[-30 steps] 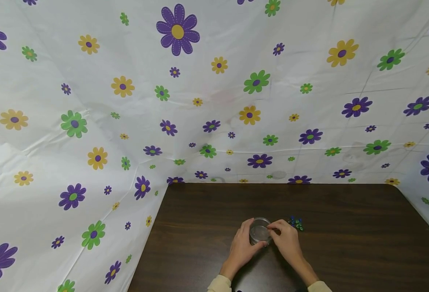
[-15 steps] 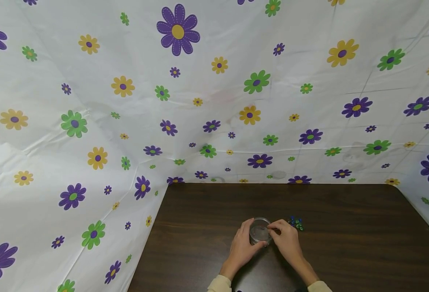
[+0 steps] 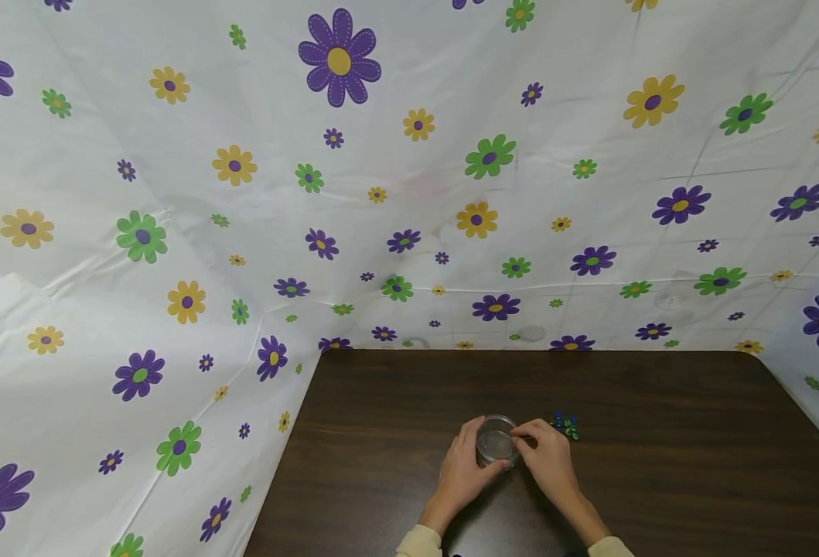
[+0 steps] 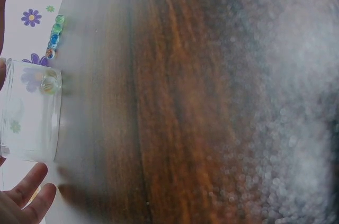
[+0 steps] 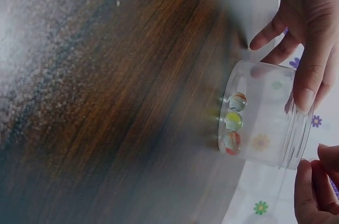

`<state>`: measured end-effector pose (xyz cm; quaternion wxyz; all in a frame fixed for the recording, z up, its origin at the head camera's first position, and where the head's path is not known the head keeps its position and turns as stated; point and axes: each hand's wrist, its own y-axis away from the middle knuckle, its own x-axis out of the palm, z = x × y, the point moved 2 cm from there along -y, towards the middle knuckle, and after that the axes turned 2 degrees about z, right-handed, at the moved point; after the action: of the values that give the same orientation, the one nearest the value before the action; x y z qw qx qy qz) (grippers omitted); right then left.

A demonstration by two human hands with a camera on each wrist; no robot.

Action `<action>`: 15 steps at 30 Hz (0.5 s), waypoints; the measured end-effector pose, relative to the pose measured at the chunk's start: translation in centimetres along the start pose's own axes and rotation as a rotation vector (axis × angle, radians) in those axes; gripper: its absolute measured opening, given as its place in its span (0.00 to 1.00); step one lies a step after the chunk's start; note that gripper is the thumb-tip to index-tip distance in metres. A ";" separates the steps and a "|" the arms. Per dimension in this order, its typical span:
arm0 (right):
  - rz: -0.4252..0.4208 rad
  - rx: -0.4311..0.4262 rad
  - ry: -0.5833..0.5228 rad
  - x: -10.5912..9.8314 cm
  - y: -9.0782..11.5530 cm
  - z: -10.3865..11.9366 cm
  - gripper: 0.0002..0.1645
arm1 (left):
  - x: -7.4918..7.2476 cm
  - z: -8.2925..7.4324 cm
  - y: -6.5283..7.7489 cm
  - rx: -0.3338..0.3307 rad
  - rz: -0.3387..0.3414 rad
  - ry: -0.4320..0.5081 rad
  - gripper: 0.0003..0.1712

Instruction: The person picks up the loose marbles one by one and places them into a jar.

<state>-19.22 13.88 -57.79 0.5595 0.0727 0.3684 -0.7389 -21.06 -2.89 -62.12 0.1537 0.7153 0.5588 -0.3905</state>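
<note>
A clear jar [image 3: 498,442] with a threaded neck stands upright, lidless, on the dark wood table. Three glass marbles [image 5: 233,122] lie at its bottom in the right wrist view; one marble [image 4: 49,83] shows through its wall in the left wrist view. My left hand [image 3: 462,466] grips the jar from the left, fingers round the far side and thumb at the near side. On the opposite side, my right hand [image 3: 545,455] has curled fingers and thumb at the rim [image 5: 301,128], the fingertips [image 5: 303,173] right against it.
Several blue and green marbles [image 3: 566,426] lie in a cluster on the table [image 3: 687,449], just beyond the right hand. A white cloth [image 3: 409,170] printed with flowers hangs behind and to the left of the table.
</note>
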 end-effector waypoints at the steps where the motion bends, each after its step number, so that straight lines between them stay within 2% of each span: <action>1: -0.002 -0.002 -0.003 0.0 0.0 0.0 0.14 | 0.0 0.0 0.0 0.001 0.000 -0.001 0.47; 7: -0.004 0.004 -0.014 -0.1 0.2 -0.2 0.13 | -0.1 -0.1 0.1 -0.003 0.005 0.004 0.47; 15: -0.015 0.014 0.025 -0.6 0.3 -1.1 0.13 | -0.1 -0.1 0.1 0.007 -0.012 -0.004 0.47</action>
<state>-19.10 14.96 -58.39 0.5488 0.0832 0.3708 -0.7446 -20.95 -2.91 -62.01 0.1499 0.7118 0.5612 -0.3949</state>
